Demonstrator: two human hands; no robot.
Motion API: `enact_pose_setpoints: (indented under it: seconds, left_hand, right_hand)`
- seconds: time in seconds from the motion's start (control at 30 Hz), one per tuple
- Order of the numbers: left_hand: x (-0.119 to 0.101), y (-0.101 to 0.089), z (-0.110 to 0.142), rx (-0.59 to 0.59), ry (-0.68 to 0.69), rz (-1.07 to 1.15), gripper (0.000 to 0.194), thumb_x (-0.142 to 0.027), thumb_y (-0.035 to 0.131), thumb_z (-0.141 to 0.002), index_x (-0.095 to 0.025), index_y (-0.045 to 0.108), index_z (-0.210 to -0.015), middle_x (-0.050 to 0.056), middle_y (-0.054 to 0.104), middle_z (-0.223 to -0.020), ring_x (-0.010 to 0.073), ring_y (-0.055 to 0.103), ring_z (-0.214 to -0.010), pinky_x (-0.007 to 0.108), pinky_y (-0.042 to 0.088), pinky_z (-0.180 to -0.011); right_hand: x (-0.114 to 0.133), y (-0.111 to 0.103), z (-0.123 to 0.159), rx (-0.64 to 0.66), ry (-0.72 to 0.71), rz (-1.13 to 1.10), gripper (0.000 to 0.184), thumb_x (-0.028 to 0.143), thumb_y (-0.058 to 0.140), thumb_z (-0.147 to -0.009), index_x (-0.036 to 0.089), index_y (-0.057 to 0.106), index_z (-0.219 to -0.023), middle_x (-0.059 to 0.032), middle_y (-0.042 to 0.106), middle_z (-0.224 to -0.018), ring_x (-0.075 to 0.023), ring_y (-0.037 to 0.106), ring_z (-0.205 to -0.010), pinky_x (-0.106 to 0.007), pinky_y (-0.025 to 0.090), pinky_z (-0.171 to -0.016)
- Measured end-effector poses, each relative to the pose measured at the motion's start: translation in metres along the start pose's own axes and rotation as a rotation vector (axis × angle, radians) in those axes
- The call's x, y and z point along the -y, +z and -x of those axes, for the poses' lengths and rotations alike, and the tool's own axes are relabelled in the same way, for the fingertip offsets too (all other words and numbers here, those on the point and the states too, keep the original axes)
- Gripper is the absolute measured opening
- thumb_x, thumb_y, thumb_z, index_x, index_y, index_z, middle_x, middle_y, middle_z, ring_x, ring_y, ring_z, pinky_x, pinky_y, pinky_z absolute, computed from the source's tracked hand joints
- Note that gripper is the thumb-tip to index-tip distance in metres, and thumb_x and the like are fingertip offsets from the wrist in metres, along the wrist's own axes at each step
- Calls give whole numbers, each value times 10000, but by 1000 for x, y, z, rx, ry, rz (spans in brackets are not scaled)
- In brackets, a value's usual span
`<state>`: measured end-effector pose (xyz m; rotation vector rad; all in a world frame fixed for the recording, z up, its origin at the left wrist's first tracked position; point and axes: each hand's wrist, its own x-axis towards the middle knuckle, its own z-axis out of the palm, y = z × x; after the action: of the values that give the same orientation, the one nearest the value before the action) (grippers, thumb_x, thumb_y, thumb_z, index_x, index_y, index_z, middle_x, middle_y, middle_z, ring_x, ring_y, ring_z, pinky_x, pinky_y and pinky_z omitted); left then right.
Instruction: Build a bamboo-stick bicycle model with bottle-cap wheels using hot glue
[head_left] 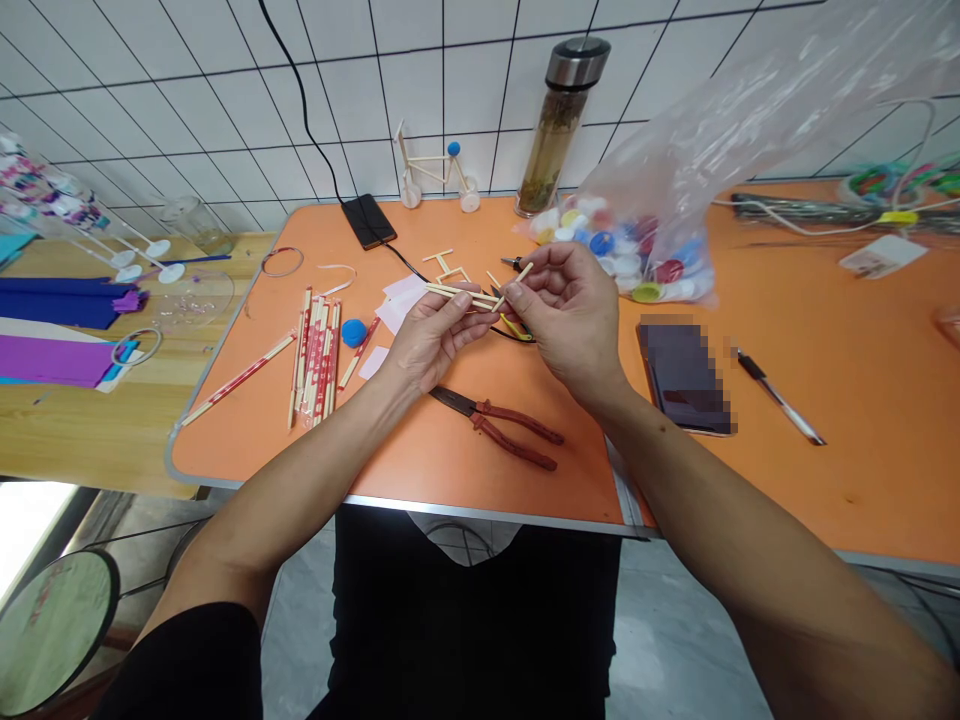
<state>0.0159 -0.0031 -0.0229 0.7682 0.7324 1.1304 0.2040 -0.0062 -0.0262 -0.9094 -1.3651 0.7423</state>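
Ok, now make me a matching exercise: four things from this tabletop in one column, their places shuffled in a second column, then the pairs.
Things:
1. Red-handled steel pliers
2. Clear plastic bag of coloured bottle caps
3. Pale wooden-stick bicycle model
4. Bundle of red-printed paper-wrapped chopsticks

Places:
A. Beyond the right hand
B. Left of the left hand, on the orange table
C. Below the hands, near the table's front edge
D. At the table's back edge, by the white tiled wall

Pairs: 1-C, 2-A, 3-D, 4-B
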Motion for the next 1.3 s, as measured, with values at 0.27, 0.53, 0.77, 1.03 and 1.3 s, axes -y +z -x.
enact_pose_setpoints:
  seconds: [0.27, 0.53, 0.77, 1.03, 1.3]
  left_hand:
    - [-1, 3, 1, -19, -20, 5, 63, -245, 851, -1042, -189, 822, -1045, 49, 908, -985, 164, 898, -921, 232, 673, -920]
    - [-1, 3, 1, -24, -23, -5, 82, -257, 861, -1036, -188, 819, -1049, 46, 907, -980, 164, 899, -924, 222, 673, -911]
    - [-1, 3, 2, -5, -16, 4, 47, -226, 831, -1052, -180, 828, -1042, 45, 905, -968, 152, 891, -875, 212, 669, -860]
    - [-3, 5, 2, -27, -13, 16, 86, -258, 856, -1042, -179, 825, -1028, 43, 901, -947, 165, 901, -892, 206, 667, -843]
    - [-8, 4, 1, -71, 8, 35, 53, -228, 840, -1045, -189, 835, -1010, 18, 889, -925, 126, 875, -840, 194, 649, -815]
  right_hand:
    - [3, 0, 1, 5, 27, 20, 411, 553, 940, -954, 342, 651, -1156, 0, 708, -989, -210, 780, -880, -394, 728, -840]
    - [3, 2, 1, -17, 34, 11, 457, 589, 969, -915, 339, 657, -1135, 2, 720, -986, -207, 767, -867, -394, 731, -832]
    - [3, 2, 1, -23, 3, 32, 427, 553, 959, -930, 328, 659, -1133, -5, 710, -1007, -201, 746, -903, -372, 706, -834]
    - [2, 2, 0, 9, 56, 42, 402, 540, 913, -956, 325, 665, -1187, 13, 662, -926, -184, 690, -804, -350, 639, -738]
    - [6, 6, 2, 134, 135, -26, 481, 709, 879, -956, 280, 668, -1003, -3, 701, -914, -168, 703, -759, -339, 650, -736]
